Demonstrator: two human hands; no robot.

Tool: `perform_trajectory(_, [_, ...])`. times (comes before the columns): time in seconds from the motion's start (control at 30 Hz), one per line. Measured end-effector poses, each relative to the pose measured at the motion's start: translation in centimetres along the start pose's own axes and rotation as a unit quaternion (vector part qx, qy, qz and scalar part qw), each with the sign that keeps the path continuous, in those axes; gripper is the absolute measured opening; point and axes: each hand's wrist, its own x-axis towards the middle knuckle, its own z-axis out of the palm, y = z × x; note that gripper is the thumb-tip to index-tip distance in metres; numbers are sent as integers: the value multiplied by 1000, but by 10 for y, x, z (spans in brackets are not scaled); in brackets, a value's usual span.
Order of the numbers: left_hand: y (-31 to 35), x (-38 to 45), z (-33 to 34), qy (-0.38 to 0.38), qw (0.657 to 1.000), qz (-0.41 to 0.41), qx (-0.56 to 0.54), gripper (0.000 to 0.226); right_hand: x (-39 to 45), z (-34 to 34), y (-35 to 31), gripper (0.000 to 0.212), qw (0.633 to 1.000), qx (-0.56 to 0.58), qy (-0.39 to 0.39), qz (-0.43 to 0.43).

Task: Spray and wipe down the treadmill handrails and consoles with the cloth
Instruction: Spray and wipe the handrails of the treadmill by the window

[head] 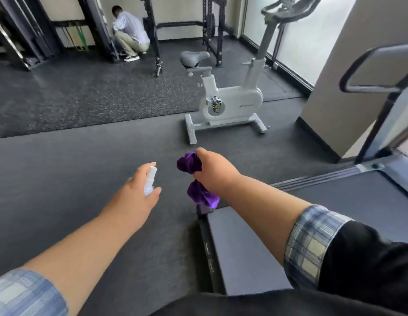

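Observation:
My left hand (pixel 139 190) holds a small clear spray bottle (pixel 150 180) with its white nozzle pointing up, out over the dark floor. To its right, my right hand (pixel 212 169) grips a bunched purple cloth (pixel 199 179) that sticks out above and below the fist. The treadmill (pixel 335 197) lies on the right: its dark belt runs under my right forearm, and a grey handrail (pixel 367 71) loops at the upper right. Its console is out of view.
A white exercise bike (pixel 230 99) stands ahead on the rubber floor. Black rack uprights (pixel 153 30) line the back wall, where a person (pixel 130 30) crouches. A beige pillar (pixel 349 65) rises beside the treadmill. A dark step edge (pixel 232 247) sits below my right arm.

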Motion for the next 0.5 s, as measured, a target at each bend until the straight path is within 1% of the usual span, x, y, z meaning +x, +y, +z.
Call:
perform_trajectory(0.1, [-27, 49, -35, -58, 996, 60, 39, 53, 19, 4, -19, 35, 997, 0, 14, 71])
perform_trajectory(0.2, [-38, 105, -63, -83, 990, 104, 55, 53, 42, -1, -26, 42, 991, 10, 58, 124])
perform_trajectory(0.3, [-30, 155, -76, -109, 982, 149, 45, 54, 66, -8, -21, 45, 979, 19, 106, 172])
perform_trajectory(0.4, [-14, 203, -79, -122, 973, 193, 41, 54, 93, -18, -6, 46, 967, 36, 137, 211])
perform_trajectory(0.5, [8, 262, -68, -125, 963, 227, 79, 54, 132, -27, 20, 46, 954, 61, 182, 228])
